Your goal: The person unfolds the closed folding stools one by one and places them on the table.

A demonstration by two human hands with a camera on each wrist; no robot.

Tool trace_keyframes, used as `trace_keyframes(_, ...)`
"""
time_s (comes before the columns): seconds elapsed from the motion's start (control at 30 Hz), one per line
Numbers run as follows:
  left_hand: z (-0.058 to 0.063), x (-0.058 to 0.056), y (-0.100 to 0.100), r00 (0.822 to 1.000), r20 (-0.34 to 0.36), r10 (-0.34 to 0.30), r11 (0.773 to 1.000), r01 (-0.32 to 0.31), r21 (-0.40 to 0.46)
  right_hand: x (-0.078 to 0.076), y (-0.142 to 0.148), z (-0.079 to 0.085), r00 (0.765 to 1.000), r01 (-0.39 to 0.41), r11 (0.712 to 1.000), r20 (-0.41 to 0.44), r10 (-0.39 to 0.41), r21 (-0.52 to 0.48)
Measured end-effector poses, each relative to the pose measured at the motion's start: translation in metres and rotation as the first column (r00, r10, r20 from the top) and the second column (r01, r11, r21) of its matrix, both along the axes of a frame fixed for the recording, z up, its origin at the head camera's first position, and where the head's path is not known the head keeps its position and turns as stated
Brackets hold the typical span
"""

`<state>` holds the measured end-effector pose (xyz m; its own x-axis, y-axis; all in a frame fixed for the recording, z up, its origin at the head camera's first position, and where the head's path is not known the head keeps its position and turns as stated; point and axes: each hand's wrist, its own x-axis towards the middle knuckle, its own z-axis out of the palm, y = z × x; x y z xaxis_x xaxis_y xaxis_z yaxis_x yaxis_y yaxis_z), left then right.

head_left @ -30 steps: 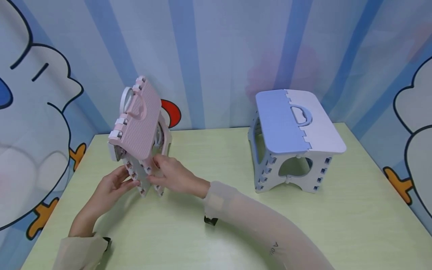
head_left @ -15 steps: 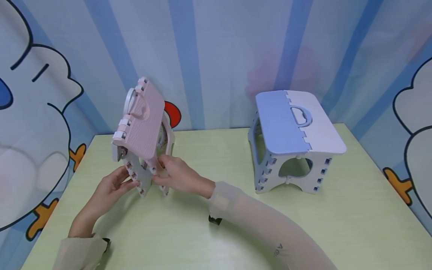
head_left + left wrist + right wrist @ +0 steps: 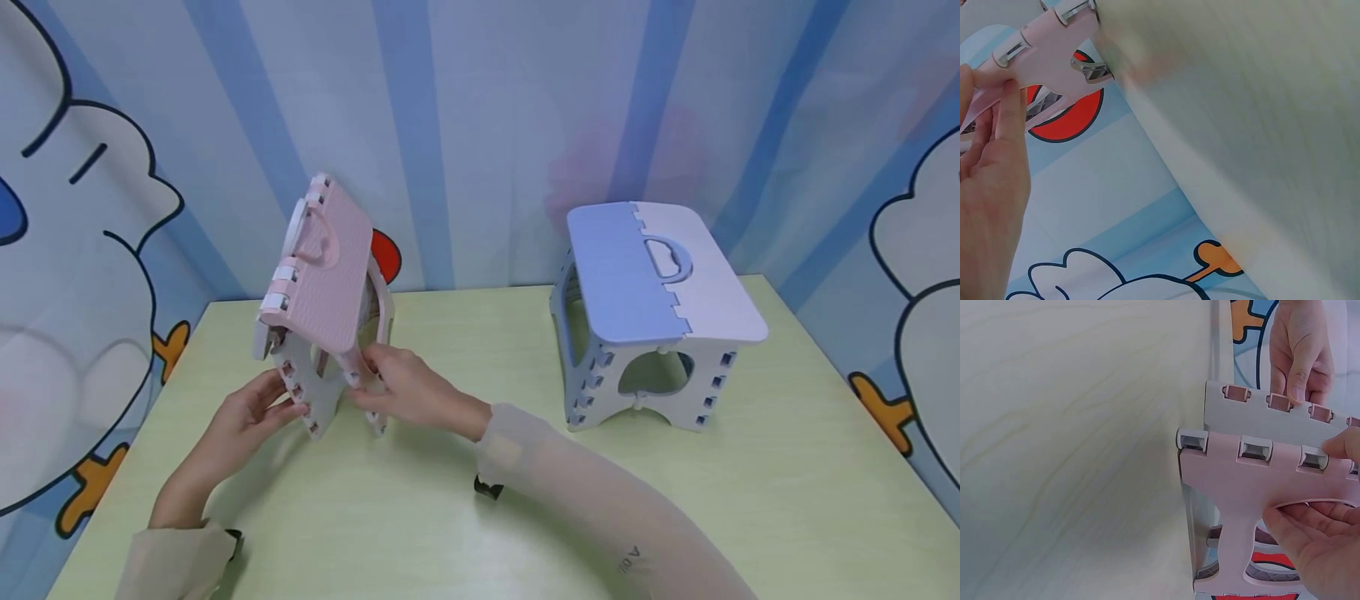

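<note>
A pink and white folding step stool (image 3: 330, 275) stands half unfolded on the left of the table, its top still peaked. My left hand (image 3: 247, 417) holds the edge of its white front panel, thumb in front. With my right hand (image 3: 412, 387) I grip the pink front panel, the fingers passing into its cutout; the right wrist view shows these fingers (image 3: 1297, 531) behind the pink panel (image 3: 1235, 481). There the white panel stands apart behind it, held by the other hand (image 3: 1300, 356). The left wrist view catches only part of the stool (image 3: 1047, 50).
A blue and white folding step stool (image 3: 637, 275) stands fully unfolded at the right of the table (image 3: 480, 350). Behind the table hangs a striped blue backdrop (image 3: 487, 142) with cartoon birds.
My right hand has moved to the right with the pink panel, and the gap between the stool's two front panels has widened. The left hand has stayed in place.
</note>
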<state>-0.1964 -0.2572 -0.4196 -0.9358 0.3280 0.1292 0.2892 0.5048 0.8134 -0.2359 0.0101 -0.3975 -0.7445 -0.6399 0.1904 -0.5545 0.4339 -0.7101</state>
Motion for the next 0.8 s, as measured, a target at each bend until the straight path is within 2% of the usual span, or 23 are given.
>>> trace_keyframes(0.47, -0.006, 0.0, -0.005, 0.997, -0.069, -0.027, 1.0, 0.027, -0.003, 0.0, 0.018, 0.001, 1.0, -0.024, 1.0, 0.008, 0.025, -0.018)
trace_keyframes(0.8, -0.008, -0.002, -0.007, 0.991, -0.114, -0.063, 0.997, 0.066, 0.025, 0.0, 0.031, 0.002, 0.999, -0.037, 0.999, -0.007, 0.037, -0.024)
